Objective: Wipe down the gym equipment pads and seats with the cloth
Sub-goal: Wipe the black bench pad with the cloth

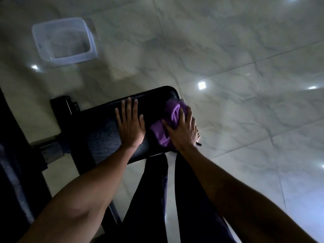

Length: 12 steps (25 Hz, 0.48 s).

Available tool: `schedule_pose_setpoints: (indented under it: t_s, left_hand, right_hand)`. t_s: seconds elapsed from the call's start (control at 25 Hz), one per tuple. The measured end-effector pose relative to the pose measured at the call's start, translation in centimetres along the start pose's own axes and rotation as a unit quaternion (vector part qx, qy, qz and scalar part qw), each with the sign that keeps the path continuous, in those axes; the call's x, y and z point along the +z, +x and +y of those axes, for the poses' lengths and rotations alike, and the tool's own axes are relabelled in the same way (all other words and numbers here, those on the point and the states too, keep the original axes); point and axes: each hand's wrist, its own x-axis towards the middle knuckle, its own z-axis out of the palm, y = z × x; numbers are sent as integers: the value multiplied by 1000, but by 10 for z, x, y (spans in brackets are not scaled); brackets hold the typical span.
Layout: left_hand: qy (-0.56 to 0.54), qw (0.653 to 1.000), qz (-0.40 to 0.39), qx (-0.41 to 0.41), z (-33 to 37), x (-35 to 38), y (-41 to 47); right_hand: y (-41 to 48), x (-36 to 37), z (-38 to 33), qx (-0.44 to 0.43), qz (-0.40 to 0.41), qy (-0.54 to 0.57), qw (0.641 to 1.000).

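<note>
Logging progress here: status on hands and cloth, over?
Left hand flat on black pad. Right hand grips purple cloth at pad's end. Nothing in the way.

One wide-angle view, worn on the person's head, looks steeply down and slightly forward. The black padded bench seat (98, 134) lies close below, in the middle of the frame. The glossy pale marble-patterned tile floor (245, 50) fills the upper and right parts, with a clear square plastic tub (40, 48) farther off, upper left.

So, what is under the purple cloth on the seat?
The black seat pad lies under the purple cloth and shows around it. The right hand holds the cloth from above. The pad surface beneath is covered.
</note>
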Motion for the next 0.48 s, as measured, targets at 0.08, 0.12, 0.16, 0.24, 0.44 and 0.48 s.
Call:
schedule_pose_setpoints:
  t_s: [0.08,0.12,0.16,0.24,0.44,0.48]
  left_hand:
    - [-13,1000,-5,16,-4,-2,-20]
    - [-17,1000,-7,19,-5,-2,-29]
    - [-20,999,-14,23,-5,-3,-36]
    - [-20,999,-34,32,-8,-4,-45]
    - [-23,997,-61,31,-8,-10,-48]
    - [-26,997,-61,33,-8,-11,-48]
  right_hand:
    - [15,2,-28,1,4,-29,1000]
    - [11,8,-37,-23,20,-56,998]
    - [1,16,-38,-62,37,-82,994]
    - [-34,31,-20,-160,36,-134,977]
    - [-77,27,29,23,-3,31,999]
    - [-65,21,22,109,-13,97,989]
